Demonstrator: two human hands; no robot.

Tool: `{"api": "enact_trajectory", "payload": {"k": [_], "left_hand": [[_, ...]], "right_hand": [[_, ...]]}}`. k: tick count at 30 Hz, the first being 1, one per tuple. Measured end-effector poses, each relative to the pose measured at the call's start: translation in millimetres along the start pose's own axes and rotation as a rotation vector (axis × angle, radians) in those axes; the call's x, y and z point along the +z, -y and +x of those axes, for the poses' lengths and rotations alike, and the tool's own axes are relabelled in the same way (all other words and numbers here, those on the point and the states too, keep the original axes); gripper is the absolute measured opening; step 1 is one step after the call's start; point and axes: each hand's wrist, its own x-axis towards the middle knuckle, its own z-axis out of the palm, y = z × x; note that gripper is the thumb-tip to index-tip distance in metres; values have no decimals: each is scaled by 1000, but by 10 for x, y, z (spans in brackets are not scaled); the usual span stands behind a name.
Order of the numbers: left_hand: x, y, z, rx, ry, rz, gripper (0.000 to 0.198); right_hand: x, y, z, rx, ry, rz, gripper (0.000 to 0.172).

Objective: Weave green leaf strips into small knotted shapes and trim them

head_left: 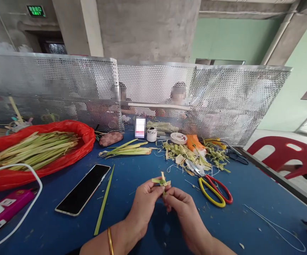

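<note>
My left hand (144, 203) and my right hand (181, 205) meet above the blue table (132, 230), both pinched on a small folded piece of pale green leaf strip (162, 182) that sticks up between the fingertips. A gold bangle (110, 241) circles my left wrist. A long single leaf strip (104, 202) lies on the table left of my left hand. Scissors with yellow and red handles (214, 189) lie just right of my right hand.
A red plastic bag (84, 136) holds a bundle of leaf strips (34, 148) at left. A black phone (83, 189) lies near it. Leaf scraps (187, 156), thread spools (151, 134) and a perforated metal screen (153, 88) stand behind, with people beyond. A red chair (286, 156) is right.
</note>
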Motion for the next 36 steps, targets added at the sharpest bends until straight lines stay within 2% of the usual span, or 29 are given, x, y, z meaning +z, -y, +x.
{"api": "enact_trajectory", "payload": {"k": [4, 7, 9, 11, 14, 16, 19, 22, 27, 31, 36], "left_hand": [[-20, -23, 11, -4, -25, -9, 35], [-46, -66, 18, -11, -48, -15, 31], [-73, -106, 26, -8, -49, -8, 29], [-96, -149, 27, -37, 2, 12, 28], [-103, -199, 1, -107, 109, 52, 29], [-91, -213, -23, -123, 140, 68, 28], [-67, -207, -44, -116, 155, 109, 26], [-57, -171, -34, -109, 137, 168, 28], [-58, -99, 5, -73, 71, 222, 32], [-57, -81, 18, -22, 79, 261, 32], [-50, -92, 19, 11, 60, 276, 29]], "right_hand": [[-9, -11, -32, -69, 46, -137, 22], [-70, 0, 11, -87, 99, -258, 30], [-133, 32, 70, -116, 67, -331, 36], [-196, 81, 128, -177, 0, -345, 35], [-246, 154, 160, -200, 79, -268, 36], [-246, 180, 141, -216, 131, -307, 27], [-229, 175, 99, -258, 92, -439, 17], [-222, 145, 96, -221, 101, -442, 16], [-229, 119, 141, -62, 140, -310, 18], [-226, 134, 151, -86, 125, -329, 16], [-199, 134, 140, -34, 123, -303, 25]]}}
